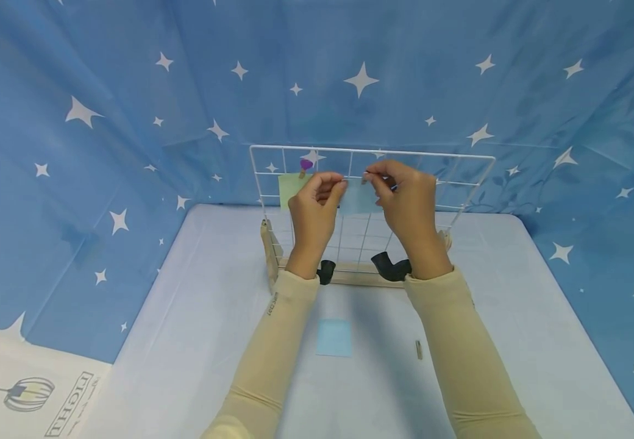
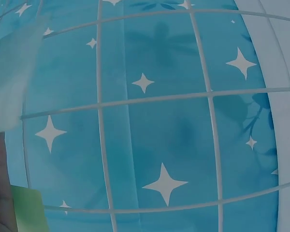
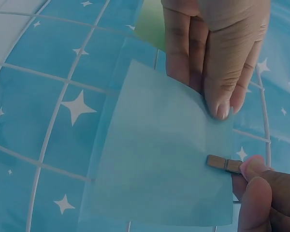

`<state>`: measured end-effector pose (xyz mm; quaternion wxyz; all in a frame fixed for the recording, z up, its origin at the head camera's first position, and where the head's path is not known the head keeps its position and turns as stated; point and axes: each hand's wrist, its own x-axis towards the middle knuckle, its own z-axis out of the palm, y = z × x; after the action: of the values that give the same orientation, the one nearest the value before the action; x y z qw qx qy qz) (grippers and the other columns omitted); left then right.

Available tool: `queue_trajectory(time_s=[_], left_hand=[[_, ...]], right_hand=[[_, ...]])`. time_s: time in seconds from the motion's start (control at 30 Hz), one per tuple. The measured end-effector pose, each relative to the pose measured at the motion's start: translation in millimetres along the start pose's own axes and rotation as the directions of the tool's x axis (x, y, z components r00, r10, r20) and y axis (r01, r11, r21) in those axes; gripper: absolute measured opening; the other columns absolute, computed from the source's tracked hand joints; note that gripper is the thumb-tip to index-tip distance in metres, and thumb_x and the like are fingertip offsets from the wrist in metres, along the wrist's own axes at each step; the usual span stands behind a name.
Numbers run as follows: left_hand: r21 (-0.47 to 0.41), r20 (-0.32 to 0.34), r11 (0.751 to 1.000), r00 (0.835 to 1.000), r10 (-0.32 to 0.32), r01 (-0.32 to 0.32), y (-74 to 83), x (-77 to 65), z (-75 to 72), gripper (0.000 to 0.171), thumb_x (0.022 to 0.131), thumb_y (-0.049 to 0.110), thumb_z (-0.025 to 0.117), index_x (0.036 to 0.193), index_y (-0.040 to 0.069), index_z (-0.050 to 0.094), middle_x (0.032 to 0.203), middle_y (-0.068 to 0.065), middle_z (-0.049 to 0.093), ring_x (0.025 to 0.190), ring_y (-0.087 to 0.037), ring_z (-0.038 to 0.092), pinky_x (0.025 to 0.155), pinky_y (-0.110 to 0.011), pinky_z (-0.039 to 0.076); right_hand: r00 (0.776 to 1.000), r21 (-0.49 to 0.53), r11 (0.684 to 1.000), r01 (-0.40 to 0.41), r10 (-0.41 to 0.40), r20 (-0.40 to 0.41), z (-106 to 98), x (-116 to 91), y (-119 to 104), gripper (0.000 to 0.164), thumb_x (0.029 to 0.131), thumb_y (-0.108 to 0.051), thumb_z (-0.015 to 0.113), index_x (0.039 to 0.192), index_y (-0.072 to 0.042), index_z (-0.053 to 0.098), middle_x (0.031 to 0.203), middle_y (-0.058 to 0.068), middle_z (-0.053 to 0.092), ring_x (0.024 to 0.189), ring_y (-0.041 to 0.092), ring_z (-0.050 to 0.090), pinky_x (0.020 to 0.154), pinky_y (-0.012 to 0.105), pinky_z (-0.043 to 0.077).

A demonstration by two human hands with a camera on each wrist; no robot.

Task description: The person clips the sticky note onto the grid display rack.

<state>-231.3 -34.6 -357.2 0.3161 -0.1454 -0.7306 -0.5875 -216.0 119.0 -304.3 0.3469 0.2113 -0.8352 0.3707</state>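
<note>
My left hand (image 1: 313, 213) pinches the corner of a light blue paper note (image 1: 359, 200) between thumb and fingertips, in front of a white wire grid (image 1: 372, 149). At the same edge of the note, my right hand (image 1: 413, 204) pinches a small wooden clothespin (image 3: 217, 161) with a pink piece at its end. In the right wrist view the clothespin's tip overlaps the note near its edge. A green paper note (image 1: 288, 190) hangs on the grid beside the left hand, under a clothespin with a purple heart (image 1: 306, 164).
On the white table (image 1: 202, 262) lie a light blue note (image 1: 334, 337) and a small clothespin (image 1: 419, 350). The grid stands on a wooden base (image 1: 355, 277). Black curved pipes (image 1: 389, 268) are in front of it. Blue star-patterned cloth (image 1: 317, 61) hangs behind.
</note>
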Motion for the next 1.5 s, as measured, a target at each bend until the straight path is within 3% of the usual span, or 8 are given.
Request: queue_trajectory(time_s=[0.27,0.5,0.7,0.8,1.03,1.27,1.5], left_hand=[[0.052,-0.010,0.998,0.999,0.048,-0.048,0.5,3.7,0.8,0.018,0.105,0.013,0.074,0.113,-0.002,0.076,0.099,-0.017,0.081,0.086,-0.028,0.079,0.079,-0.031,0.065],[0.116,-0.027,0.990,0.996,0.086,-0.082,0.1,7.0,0.3,0.020,0.104,0.015,0.076,0.115,-0.001,0.076,0.097,-0.016,0.082,0.081,-0.028,0.080,0.076,-0.034,0.066],[0.107,-0.034,0.992,0.997,0.075,-0.071,-0.3,4.1,-1.9,0.019,0.103,0.015,0.077,0.115,0.001,0.077,0.095,-0.016,0.082,0.081,-0.028,0.081,0.076,-0.033,0.066],[0.100,-0.041,0.992,0.996,0.081,-0.076,-1.9,2.6,-3.5,0.017,0.102,0.014,0.078,0.113,0.001,0.078,0.093,-0.016,0.082,0.078,-0.028,0.081,0.075,-0.033,0.066],[0.060,-0.064,0.993,0.992,0.109,-0.105,-3.5,0.8,-10.9,0.018,0.098,0.011,0.081,0.112,-0.001,0.079,0.091,-0.016,0.081,0.075,-0.028,0.080,0.072,-0.033,0.066],[0.025,-0.063,0.992,0.991,0.121,-0.120,-7.3,-1.9,-19.1,0.016,0.096,0.011,0.083,0.107,-0.001,0.080,0.087,-0.015,0.081,0.073,-0.029,0.079,0.072,-0.038,0.066],[0.000,-0.007,0.994,0.994,0.105,-0.105,-9.7,-8.5,-27.8,0.020,0.094,0.008,0.084,0.109,-0.004,0.079,0.088,-0.017,0.080,0.073,-0.031,0.077,0.071,-0.037,0.065]], right_hand=[[1.000,-0.002,1.000,-0.006,0.006,-0.004,0,2,-2,0.013,0.100,-0.003,0.077,0.107,0.008,0.080,0.097,0.021,0.080,0.072,0.034,0.078,0.062,0.046,0.065],[0.994,-0.056,0.998,0.021,-0.026,-0.105,3,1,7,0.019,0.098,-0.010,0.082,0.100,0.008,0.079,0.092,0.022,0.079,0.071,0.035,0.077,0.065,0.049,0.064],[0.989,0.059,0.998,-0.004,0.013,-0.148,2,-3,13,0.021,0.096,-0.010,0.084,0.101,0.009,0.077,0.091,0.022,0.078,0.066,0.032,0.074,0.067,0.014,0.055],[0.984,0.147,0.989,-0.025,0.050,-0.169,0,-7,16,0.019,0.095,-0.005,0.085,0.103,0.010,0.076,0.092,0.022,0.077,0.069,0.027,0.074,0.070,0.006,0.051],[0.980,0.229,0.973,-0.036,0.079,-0.183,-4,-16,23,0.014,0.094,0.003,0.082,0.103,0.010,0.076,0.093,0.023,0.076,0.085,-0.009,0.065,0.077,0.010,0.055],[0.982,0.354,0.933,-0.069,0.126,-0.139,-6,-24,28,0.015,0.091,0.012,0.079,0.105,0.015,0.075,0.096,0.028,0.074,0.085,-0.005,0.066,0.081,0.015,0.057],[0.983,0.409,0.906,-0.112,0.161,-0.088,-10,-30,32,0.017,0.090,0.015,0.077,0.107,0.014,0.075,0.097,0.029,0.073,0.085,-0.001,0.068,0.083,0.016,0.058]])
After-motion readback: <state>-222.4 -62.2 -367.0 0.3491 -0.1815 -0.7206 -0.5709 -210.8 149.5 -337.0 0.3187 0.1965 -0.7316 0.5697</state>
